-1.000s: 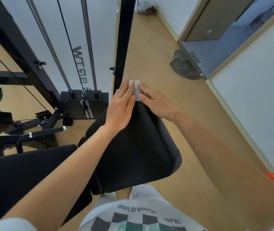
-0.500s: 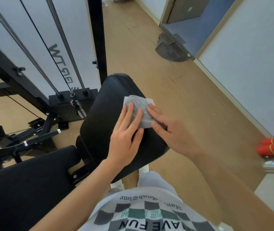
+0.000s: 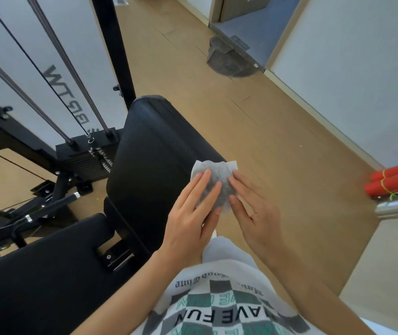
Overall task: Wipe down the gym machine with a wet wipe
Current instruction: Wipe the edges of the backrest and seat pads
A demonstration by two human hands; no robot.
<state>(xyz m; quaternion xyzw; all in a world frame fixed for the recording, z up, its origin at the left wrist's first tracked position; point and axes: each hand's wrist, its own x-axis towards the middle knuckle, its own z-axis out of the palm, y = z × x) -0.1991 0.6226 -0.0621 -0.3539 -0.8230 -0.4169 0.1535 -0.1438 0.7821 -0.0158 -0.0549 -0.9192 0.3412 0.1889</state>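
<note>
Head view: a thin white wet wipe point(image 3: 215, 184) lies spread on the black textured padded surface point(image 3: 154, 153) of the gym machine, at its near right edge, close to the person's body. The dark pad shows through the wipe's middle, so it looks damp and is lying flat. The left hand point(image 3: 190, 213) and right hand point(image 3: 253, 213) sit side by side on it. Neither hand has a closed grip: the fingers are straight and press the wipe down instead of pinching it.

A second ago the wipe was at the far tip of this surface, and half a second ago it was halfway along. Both hands have therefore drawn it towards the person in one long stroke, with the head tilting to follow. That stroke looks complete for the right-hand strip. The left strip of the pad is probably still to be wiped, and so is the second flat black bench pad point(image 3: 36, 274) nearer the left. The wipe will likely have to be lifted or slid back up before the next pass.

Past the pad are the black weight stack point(image 3: 84, 158), the light wooden floor point(image 3: 253, 122) and a bundle of red tubes point(image 3: 396, 180) at the right.
</note>
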